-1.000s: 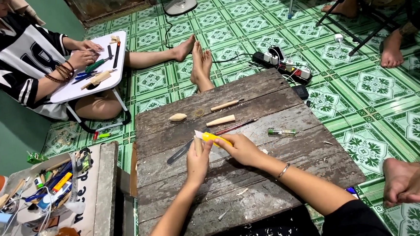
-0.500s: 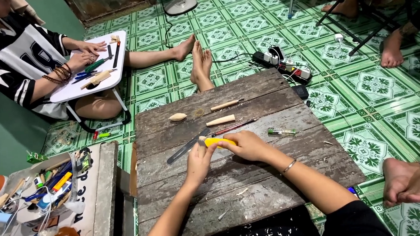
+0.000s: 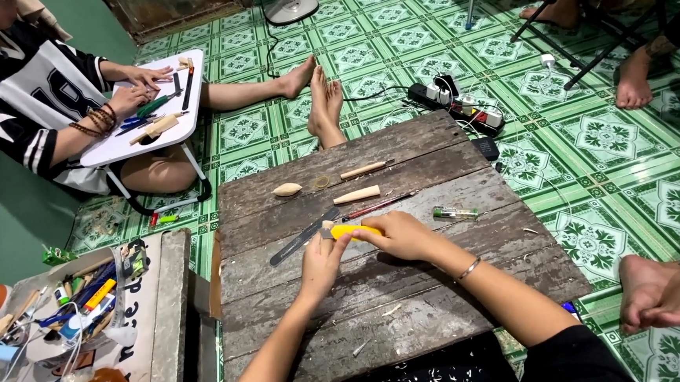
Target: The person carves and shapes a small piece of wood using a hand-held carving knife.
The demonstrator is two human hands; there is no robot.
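Right hand (image 3: 406, 236): grip closed around a yellow utility knife (image 3: 352, 230), holding it low over the wooden surface (image 3: 394, 306).
Left hand (image 3: 322, 261): fingers curled at the knife's blade end; it seems to pinch a small piece there, but the view is too small to be sure.
Knife position: mid-surface, just beside a flat metal file (image 3: 303, 237) and a thin red-handled tool (image 3: 376, 206).
Technique note: judged best done with the blade pushed away from the left fingers, short strokes, wrists braced on the planks.
Surface: weathered grey boards, pale shavings at the near edge. Also lying on it: an oval wooden blank (image 3: 287, 189), a tapered wooden peg (image 3: 357, 195), a small clear tube (image 3: 456, 213).
Room: green patterned tile floor (image 3: 590, 160); power strip (image 3: 461, 105) beyond the boards; a seated person works at a white lap tray (image 3: 158, 108); tool clutter in a box (image 3: 79, 301) at left.
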